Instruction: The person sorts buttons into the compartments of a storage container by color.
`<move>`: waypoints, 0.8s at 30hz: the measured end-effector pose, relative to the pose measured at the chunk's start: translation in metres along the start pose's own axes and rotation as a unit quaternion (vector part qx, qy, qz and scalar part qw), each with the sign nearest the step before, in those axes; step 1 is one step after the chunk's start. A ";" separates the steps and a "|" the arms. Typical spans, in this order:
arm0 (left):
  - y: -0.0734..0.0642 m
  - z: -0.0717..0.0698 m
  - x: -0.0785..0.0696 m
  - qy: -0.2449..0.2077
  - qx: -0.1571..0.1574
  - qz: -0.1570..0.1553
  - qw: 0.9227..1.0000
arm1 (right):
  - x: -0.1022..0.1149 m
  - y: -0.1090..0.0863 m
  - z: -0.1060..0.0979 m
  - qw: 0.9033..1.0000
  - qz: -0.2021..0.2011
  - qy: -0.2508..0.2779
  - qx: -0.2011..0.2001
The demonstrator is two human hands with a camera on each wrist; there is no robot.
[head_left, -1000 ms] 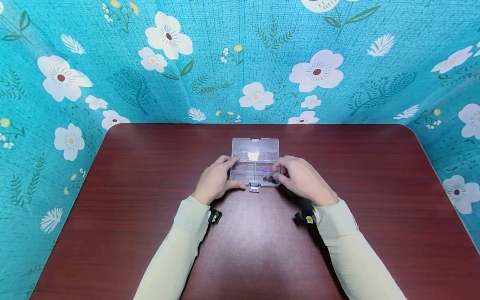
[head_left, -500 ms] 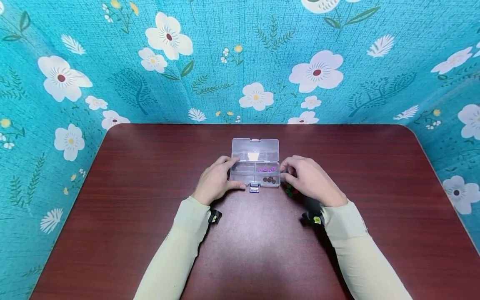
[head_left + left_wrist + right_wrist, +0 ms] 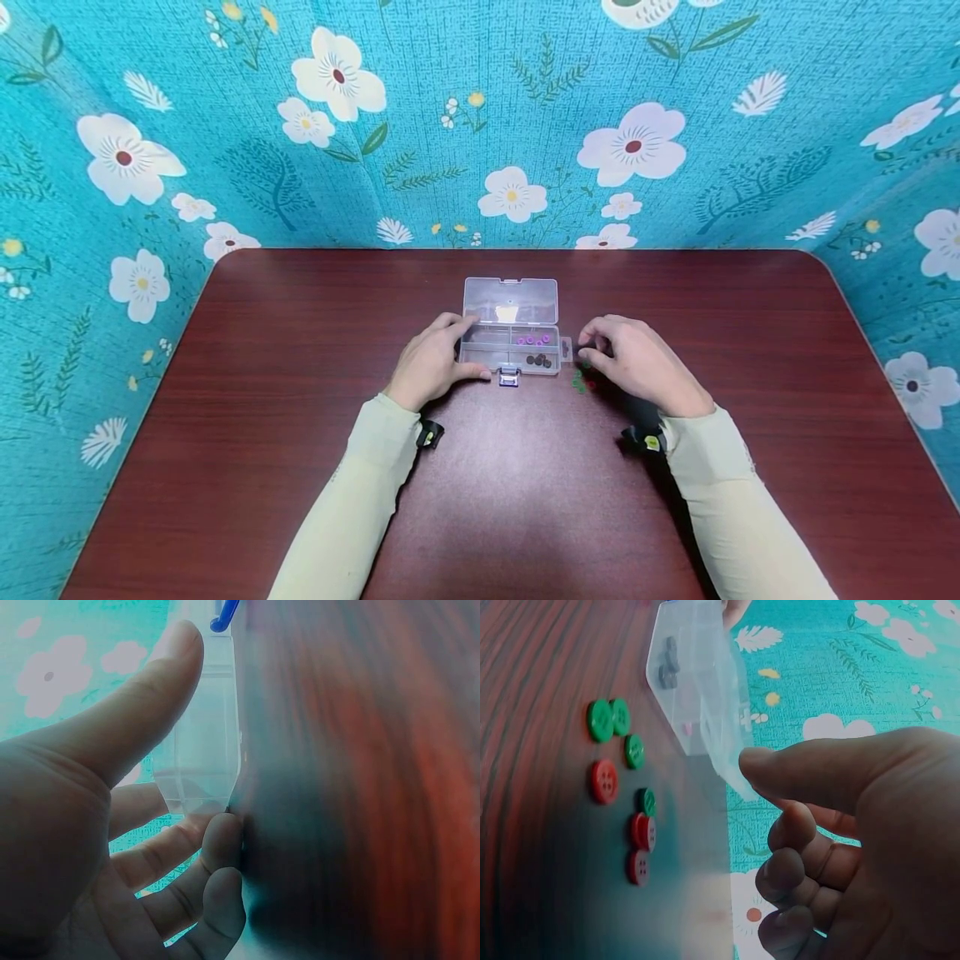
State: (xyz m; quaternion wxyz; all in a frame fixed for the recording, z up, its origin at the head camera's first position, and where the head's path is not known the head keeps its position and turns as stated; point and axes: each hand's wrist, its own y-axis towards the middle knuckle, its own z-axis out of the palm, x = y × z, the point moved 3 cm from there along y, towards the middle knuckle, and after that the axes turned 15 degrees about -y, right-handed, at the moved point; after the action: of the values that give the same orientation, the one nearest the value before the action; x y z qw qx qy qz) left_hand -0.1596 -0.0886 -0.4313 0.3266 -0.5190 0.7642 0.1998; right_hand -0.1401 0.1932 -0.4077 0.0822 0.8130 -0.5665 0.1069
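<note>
A clear plastic compartment box (image 3: 487,357) stands on the table with its lid (image 3: 487,292) raised at the back. My left hand (image 3: 429,360) grips the box's left end, thumb along the front and fingers around the side; the left wrist view shows this hold. Purple buttons (image 3: 530,340) lie in the back right compartment, dark brown buttons (image 3: 540,360) in the front right one. Just right of the box, my right hand (image 3: 637,362) hovers with loosely curled fingers, nothing visible in them. Beneath it lie green buttons (image 3: 600,720) and red buttons (image 3: 604,781), partly hidden in the head view.
A blue-purple latch (image 3: 508,377) hangs at the box's front edge. A clear hanging tab (image 3: 566,349) juts from its right end. The dark red wooden table (image 3: 300,333) reaches back to a turquoise floral cloth (image 3: 450,125).
My right hand has moved right, from over the right compartments to beside the box, uncovering the purple and brown buttons, the tab and some green buttons. My left hand has stayed put.
</note>
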 end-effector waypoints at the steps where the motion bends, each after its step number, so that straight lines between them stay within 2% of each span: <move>1: 0.000 0.000 0.000 0.000 -0.001 0.001 1.000 | -0.001 -0.001 0.000 1.000 0.002 -0.001 0.003; 24: -0.001 0.000 0.000 0.007 -0.003 0.001 1.000 | -0.021 -0.013 0.008 0.999 0.016 -0.015 0.025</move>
State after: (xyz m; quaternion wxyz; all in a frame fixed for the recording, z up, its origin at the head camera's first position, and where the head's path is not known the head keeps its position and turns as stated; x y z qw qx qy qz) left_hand -0.1587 -0.0888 -0.4313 0.3195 -0.5202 0.7667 0.1987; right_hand -0.1342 0.2149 -0.4209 0.0521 0.8073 -0.5774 0.1099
